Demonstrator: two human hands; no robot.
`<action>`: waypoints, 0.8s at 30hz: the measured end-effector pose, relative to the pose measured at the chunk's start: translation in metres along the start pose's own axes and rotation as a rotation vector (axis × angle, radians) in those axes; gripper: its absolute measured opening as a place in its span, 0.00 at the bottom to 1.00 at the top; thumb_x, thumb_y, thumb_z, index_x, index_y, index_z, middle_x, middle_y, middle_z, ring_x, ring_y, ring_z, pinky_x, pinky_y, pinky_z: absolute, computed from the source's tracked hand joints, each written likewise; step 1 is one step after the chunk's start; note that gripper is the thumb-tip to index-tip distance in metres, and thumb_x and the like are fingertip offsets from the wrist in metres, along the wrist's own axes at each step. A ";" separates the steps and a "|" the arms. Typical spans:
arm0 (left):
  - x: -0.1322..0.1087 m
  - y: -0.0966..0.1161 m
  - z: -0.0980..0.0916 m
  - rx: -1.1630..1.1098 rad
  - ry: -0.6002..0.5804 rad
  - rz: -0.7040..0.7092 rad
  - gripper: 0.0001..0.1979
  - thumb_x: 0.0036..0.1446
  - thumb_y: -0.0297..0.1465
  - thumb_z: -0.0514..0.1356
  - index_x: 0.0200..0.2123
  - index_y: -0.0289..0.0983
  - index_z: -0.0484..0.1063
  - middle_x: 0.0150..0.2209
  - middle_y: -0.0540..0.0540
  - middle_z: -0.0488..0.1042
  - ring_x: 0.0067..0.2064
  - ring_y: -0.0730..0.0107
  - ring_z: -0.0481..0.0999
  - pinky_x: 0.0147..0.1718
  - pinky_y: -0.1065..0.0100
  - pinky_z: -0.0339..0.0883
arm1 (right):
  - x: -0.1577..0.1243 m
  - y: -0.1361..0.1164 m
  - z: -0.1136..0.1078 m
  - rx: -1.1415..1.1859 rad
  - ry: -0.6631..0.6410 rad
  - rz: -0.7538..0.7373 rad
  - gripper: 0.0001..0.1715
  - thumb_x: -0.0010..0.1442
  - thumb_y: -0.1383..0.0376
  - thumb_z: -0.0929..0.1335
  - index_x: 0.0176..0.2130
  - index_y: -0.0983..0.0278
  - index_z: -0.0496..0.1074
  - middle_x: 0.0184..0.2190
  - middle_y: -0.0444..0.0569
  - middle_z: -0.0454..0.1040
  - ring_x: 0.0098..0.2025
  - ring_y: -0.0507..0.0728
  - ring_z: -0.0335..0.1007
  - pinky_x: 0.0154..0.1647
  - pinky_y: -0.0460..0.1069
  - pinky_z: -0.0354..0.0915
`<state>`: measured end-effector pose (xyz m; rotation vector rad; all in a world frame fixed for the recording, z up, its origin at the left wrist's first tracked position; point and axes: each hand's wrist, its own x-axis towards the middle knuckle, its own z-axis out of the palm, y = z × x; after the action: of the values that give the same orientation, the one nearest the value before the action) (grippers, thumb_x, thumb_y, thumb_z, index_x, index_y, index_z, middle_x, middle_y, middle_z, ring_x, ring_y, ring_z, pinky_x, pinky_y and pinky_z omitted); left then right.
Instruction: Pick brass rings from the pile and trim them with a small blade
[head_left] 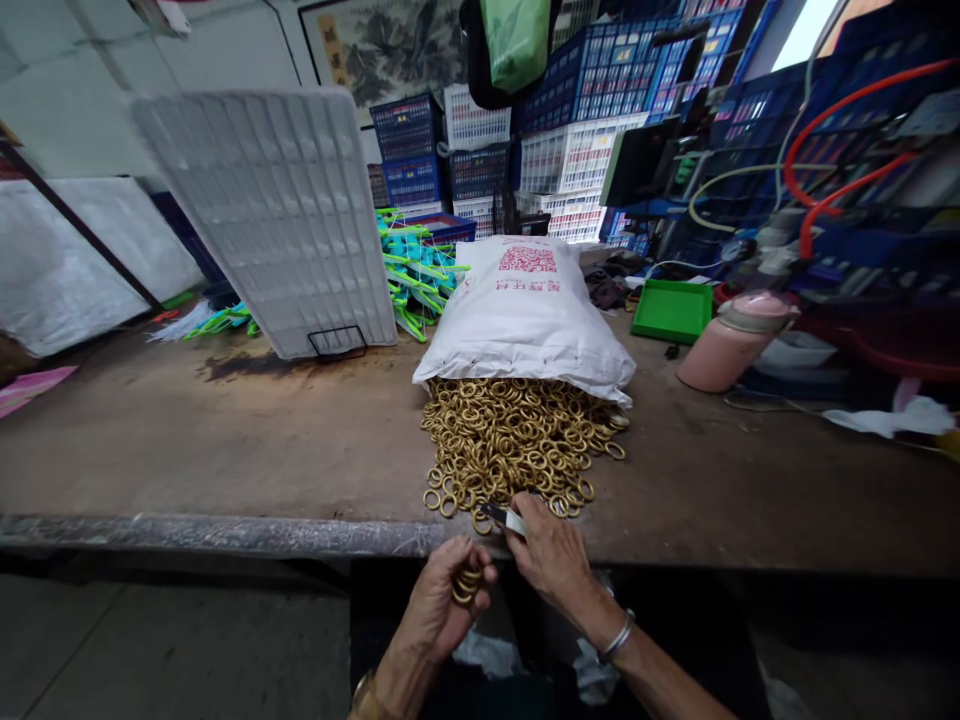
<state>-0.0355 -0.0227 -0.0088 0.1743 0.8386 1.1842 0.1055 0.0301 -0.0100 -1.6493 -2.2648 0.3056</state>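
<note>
A heap of gold-coloured metal rings (517, 435) spills from the open mouth of a white sack (525, 310) lying on the brown workbench (225, 440). My left hand (442, 605) is below the bench's front edge, closed around a small stack of the rings (466, 585). My right hand (551, 555) is at the near edge of the heap, pinching a small flat metal tool (504, 517) whose tip touches the nearest rings. A metal bangle sits on my right wrist.
A white moulded tray (277, 215) leans upright at the back left, with green plastic hangers (416, 270) beside it. A green tray (671, 310) and a pink flask (731, 340) are at right. Stacked blue and white crates (570, 110) and red hoses (840, 150) fill the back.
</note>
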 end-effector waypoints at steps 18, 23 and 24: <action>0.004 0.003 0.022 0.874 -0.019 0.577 0.14 0.51 0.34 0.56 0.42 0.36 0.69 0.26 0.49 0.69 0.24 0.75 0.65 0.26 0.73 0.61 | 0.008 0.006 -0.022 1.126 -0.455 0.189 0.08 0.47 0.62 0.64 0.23 0.64 0.60 0.17 0.37 0.59 0.19 0.46 0.51 0.21 0.42 0.49; -0.002 0.009 0.026 0.971 -0.203 0.578 0.12 0.54 0.31 0.53 0.39 0.37 0.73 0.38 0.43 0.73 0.39 0.64 0.70 0.38 0.68 0.61 | 0.001 0.008 -0.030 1.415 -0.705 0.404 0.09 0.45 0.64 0.63 0.29 0.62 0.58 0.17 0.34 0.61 0.13 0.42 0.38 0.14 0.41 0.35; -0.002 0.009 0.026 0.966 -0.206 0.563 0.12 0.54 0.31 0.53 0.38 0.38 0.73 0.37 0.43 0.74 0.38 0.64 0.70 0.37 0.68 0.61 | 0.000 0.008 -0.031 1.449 -0.722 0.422 0.09 0.44 0.65 0.63 0.30 0.62 0.57 0.18 0.34 0.61 0.13 0.41 0.38 0.14 0.41 0.35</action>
<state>-0.0250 -0.0129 0.0152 1.3699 1.1599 1.1475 0.1243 0.0321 0.0154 -1.1083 -1.1319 2.2216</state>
